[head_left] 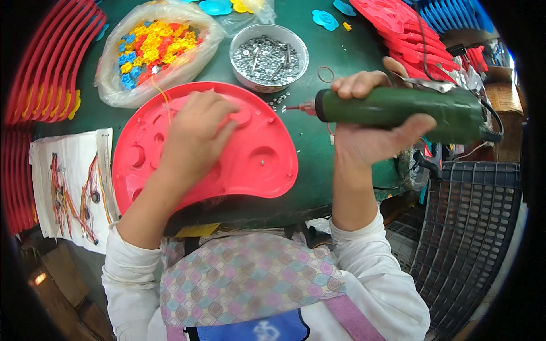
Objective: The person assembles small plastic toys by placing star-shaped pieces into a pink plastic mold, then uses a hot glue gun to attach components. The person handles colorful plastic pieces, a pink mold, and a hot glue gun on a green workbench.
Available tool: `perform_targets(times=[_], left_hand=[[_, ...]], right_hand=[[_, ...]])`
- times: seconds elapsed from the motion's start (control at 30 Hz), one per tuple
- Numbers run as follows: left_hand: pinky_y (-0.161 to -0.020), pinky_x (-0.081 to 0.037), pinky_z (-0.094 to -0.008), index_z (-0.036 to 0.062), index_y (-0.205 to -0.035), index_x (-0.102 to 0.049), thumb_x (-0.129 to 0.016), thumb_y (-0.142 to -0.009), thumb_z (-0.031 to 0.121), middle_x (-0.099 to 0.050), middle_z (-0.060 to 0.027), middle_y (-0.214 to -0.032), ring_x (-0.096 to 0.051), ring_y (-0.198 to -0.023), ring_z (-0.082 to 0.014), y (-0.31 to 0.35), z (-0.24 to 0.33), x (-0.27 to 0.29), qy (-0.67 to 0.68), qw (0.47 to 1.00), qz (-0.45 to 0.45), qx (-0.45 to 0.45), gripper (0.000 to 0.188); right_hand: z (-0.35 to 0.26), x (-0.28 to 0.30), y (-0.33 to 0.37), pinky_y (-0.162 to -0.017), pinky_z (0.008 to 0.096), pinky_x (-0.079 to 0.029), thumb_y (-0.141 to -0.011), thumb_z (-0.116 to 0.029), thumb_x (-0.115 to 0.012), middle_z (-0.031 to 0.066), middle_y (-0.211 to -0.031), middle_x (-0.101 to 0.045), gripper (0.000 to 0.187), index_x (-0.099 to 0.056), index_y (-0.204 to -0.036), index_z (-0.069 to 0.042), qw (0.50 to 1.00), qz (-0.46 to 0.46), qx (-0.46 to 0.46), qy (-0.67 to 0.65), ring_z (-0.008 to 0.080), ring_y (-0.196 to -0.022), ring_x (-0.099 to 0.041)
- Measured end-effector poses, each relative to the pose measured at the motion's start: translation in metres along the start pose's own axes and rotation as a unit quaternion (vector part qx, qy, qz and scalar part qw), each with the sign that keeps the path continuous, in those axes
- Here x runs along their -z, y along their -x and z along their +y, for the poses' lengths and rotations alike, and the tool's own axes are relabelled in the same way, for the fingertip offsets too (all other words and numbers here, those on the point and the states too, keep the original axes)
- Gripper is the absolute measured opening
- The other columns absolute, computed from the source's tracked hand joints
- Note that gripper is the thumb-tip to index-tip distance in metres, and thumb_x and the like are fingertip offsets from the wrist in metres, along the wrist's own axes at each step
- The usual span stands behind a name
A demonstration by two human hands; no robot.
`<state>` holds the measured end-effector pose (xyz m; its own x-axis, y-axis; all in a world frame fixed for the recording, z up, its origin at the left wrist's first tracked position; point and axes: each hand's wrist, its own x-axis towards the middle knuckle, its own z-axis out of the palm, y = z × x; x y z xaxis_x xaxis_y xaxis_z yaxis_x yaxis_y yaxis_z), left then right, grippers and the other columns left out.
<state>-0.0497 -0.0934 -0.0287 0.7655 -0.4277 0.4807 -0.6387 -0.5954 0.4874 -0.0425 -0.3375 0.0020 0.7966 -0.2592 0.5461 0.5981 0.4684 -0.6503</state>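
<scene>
A red plastic toy shell [267, 182], curved and with moulded posts and recesses, lies on the green table in front of me. My left hand [199, 131] is over its upper left part, fingers curled down; whatever they pinch is hidden. A thin orange wire [163, 94] runs beside that hand, up over the shell's rim. To the right of the shell, my right hand [369, 128] grips a green electric screwdriver [398, 111], held level in the air. Its red-tipped bit [296, 107] points left toward the shell and touches nothing.
A white tub of screws [267, 59] stands behind the shell, with loose screws [277, 101] beside it. Left of it sits a plastic bag of small coloured parts [156, 51]. Red shells are stacked at left [51, 62] and far right [398, 34]. Wired parts [74, 193] lie on white sheeting.
</scene>
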Motion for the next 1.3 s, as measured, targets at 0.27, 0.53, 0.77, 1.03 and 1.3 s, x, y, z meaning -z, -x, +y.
perform_targets(times=[0.27,0.53,0.77,1.03,1.3], left_hand=[[-0.071,-0.052,-0.0349,0.0016,-0.097,-0.069,-0.074,-0.083,0.003,-0.065,-0.0103,-0.087,-0.065,-0.079,-0.0250,0.038,0.017,0.022,0.139,0.982,-0.079,0.097,0.015],[-0.069,-0.051,-0.0327,0.0003,-0.092,-0.062,-0.075,-0.080,0.001,-0.063,-0.0106,-0.086,-0.063,-0.077,-0.0228,0.099,0.014,0.061,0.111,0.973,-0.058,0.192,0.017],[-0.075,-0.052,-0.0321,0.0004,-0.095,-0.061,-0.073,-0.081,-0.005,-0.065,-0.0095,-0.088,-0.065,-0.081,-0.0209,0.135,0.006,0.079,0.144,0.962,-0.007,0.231,0.019],[-0.083,-0.055,-0.0315,0.0013,-0.108,-0.061,-0.070,-0.085,-0.005,-0.071,-0.0113,-0.095,-0.071,-0.092,-0.0214,0.147,0.006,0.090,0.174,0.947,0.032,0.267,0.024],[-0.084,-0.056,-0.0318,0.0021,-0.109,-0.062,-0.070,-0.085,-0.004,-0.071,-0.0111,-0.097,-0.072,-0.093,-0.0212,0.156,0.005,0.099,0.147,0.950,0.036,0.272,0.026]], right_hand=[[0.005,-0.065,0.043,-0.070,0.0422,-0.052,-0.084,-0.088,-0.041,0.0082,-0.079,-0.058,0.102,-0.048,-0.136,-0.001,0.989,-0.065,-0.094,-0.091,0.0221,-0.071,-0.059],[0.025,-0.109,0.072,-0.070,0.0411,-0.053,-0.082,-0.090,-0.042,0.0085,-0.079,-0.059,0.104,-0.045,-0.137,-0.002,0.973,-0.116,-0.156,-0.124,0.0212,-0.072,-0.060],[0.043,-0.137,0.088,-0.070,0.0407,-0.054,-0.082,-0.090,-0.041,0.0087,-0.079,-0.059,0.105,-0.044,-0.137,-0.001,0.967,-0.152,-0.170,-0.115,0.0211,-0.071,-0.060],[0.056,-0.156,0.101,-0.070,0.0416,-0.054,-0.081,-0.090,-0.042,0.0083,-0.080,-0.059,0.105,-0.045,-0.138,-0.001,0.956,-0.202,-0.171,-0.127,0.0211,-0.072,-0.060],[0.062,-0.165,0.103,-0.073,0.0428,-0.054,-0.081,-0.090,-0.044,0.0083,-0.082,-0.060,0.105,-0.045,-0.139,-0.003,0.945,-0.235,-0.174,-0.147,0.0213,-0.073,-0.061]])
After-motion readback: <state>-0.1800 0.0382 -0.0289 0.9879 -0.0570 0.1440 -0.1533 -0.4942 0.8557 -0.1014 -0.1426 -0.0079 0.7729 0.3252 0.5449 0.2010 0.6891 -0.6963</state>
